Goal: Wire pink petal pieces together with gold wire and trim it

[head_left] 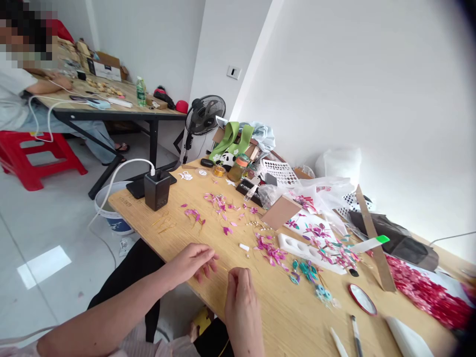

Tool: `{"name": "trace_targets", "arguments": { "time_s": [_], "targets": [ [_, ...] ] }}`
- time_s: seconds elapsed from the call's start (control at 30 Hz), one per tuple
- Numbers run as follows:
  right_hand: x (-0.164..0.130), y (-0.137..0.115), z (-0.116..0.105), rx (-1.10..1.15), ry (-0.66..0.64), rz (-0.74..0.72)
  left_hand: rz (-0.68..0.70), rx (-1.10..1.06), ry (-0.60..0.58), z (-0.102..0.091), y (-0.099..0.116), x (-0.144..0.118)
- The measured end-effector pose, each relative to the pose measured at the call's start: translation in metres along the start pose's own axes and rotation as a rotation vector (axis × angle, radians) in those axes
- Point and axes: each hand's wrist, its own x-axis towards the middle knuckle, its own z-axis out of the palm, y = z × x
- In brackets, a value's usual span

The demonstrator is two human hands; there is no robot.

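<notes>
My left hand [197,262] is over the table's near edge, thumb and fingertips pinched together. What it pinches, if anything, is too fine to make out. To its right, my right hand [243,302] is also closed, fingers curled against the thumb and their contents hidden. A faint golden streak shows in the gap between the hands. Beyond them lie purple-pink petal pieces [273,252], a small white cylinder [244,247] and loose pearl-like beads [260,227]. Thin gold wires [161,223] lie to the left, near another petal cluster [195,215].
A black power block [156,191] with a white cable stands at the left corner. Teal pieces [308,270], a red-rimmed disc [362,299] and a pen [356,334] lie rightward. Jars [238,168] and bags crowd the back. Another person sits at a far table [163,115].
</notes>
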Motion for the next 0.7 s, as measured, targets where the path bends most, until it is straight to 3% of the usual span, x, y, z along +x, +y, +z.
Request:
{"name": "trace_targets", "arguments": {
  "time_s": [0.13,0.37,0.53,0.7],
  "targets": [
    [0.002,0.000,0.006,-0.045,0.007,0.007,0.001,0.109,0.006,0.000,-0.007,0.000],
    [0.008,-0.007,0.005,-0.140,0.052,-0.062,-0.012,0.099,0.012,0.000,-0.010,0.001],
    [0.009,-0.009,0.003,-0.141,0.043,-0.084,-0.026,0.018,-0.009,-0.005,-0.005,0.001],
    [0.008,-0.008,0.004,-0.082,0.058,-0.083,0.021,-0.170,0.072,-0.013,0.001,0.001]
  ]
}}
